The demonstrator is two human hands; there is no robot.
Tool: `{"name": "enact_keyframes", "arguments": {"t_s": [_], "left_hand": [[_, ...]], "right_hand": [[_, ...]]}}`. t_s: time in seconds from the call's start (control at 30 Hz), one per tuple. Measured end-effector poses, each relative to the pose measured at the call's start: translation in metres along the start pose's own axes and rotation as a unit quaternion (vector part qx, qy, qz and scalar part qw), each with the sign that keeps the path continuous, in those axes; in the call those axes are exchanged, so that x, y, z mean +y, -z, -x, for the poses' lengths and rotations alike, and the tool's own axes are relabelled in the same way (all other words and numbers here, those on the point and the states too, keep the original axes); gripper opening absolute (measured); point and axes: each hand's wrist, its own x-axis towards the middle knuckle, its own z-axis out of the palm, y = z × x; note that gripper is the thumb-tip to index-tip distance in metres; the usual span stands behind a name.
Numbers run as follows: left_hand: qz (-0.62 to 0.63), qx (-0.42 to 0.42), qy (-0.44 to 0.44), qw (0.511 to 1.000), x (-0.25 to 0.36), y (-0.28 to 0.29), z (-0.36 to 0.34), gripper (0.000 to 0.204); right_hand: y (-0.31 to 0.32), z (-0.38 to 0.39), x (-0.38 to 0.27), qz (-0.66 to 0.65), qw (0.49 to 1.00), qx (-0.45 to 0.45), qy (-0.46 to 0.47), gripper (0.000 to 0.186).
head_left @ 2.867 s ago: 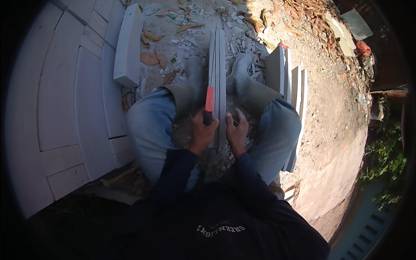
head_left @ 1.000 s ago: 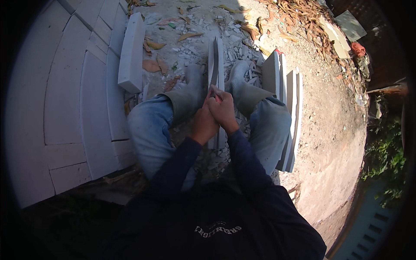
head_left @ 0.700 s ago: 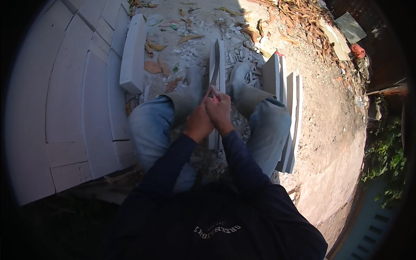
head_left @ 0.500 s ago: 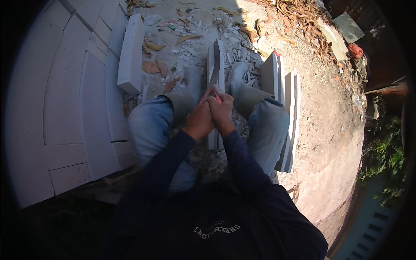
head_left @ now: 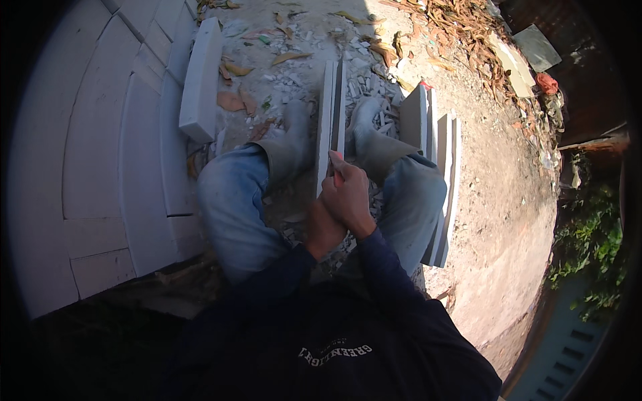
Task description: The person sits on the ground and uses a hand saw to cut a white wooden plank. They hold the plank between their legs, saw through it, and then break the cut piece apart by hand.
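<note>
**Left hand and right hand clasped on a red tool**

At far left, a broad bank of pale rectangular blocks curves with the lens; a single pale block lies just beside it. Next comes a knee in blue jeans, with a dusty grey boot beyond. In the middle, two narrow pale slabs stand on edge between the person's feet, running lengthwise away, a dark gap between them, their upper edges white and slightly rough. The hands are over the near end. The left hand is lower, its grip curled closed around the tool's rear, partly covered. The right hand lies over it, its grip fully closed, red showing at its fingers; the blade cannot be made out. Farther right, more slabs stand close together beside sunlit ground, then a green plant.
</note>
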Motion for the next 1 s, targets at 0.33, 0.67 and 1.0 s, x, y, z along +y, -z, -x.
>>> {"name": "enact_keyframes", "arguments": {"t_s": [0.33,0.67,1.0], "left_hand": [[-0.073,0.011,-0.003,0.997,-0.017,-0.037,-0.045,0.042],[-0.079,0.015,0.002,0.997,-0.030,-0.055,-0.048,0.039],[-0.066,0.014,0.006,0.998,-0.042,-0.052,-0.041,0.041]], "right_hand": [[0.002,-0.044,0.039,0.011,0.999,0.015,0.034,0.051],[-0.008,-0.048,0.070,0.001,0.999,0.022,0.046,0.049],[-0.010,-0.040,0.065,0.014,0.999,-0.038,0.005,0.050]]}}
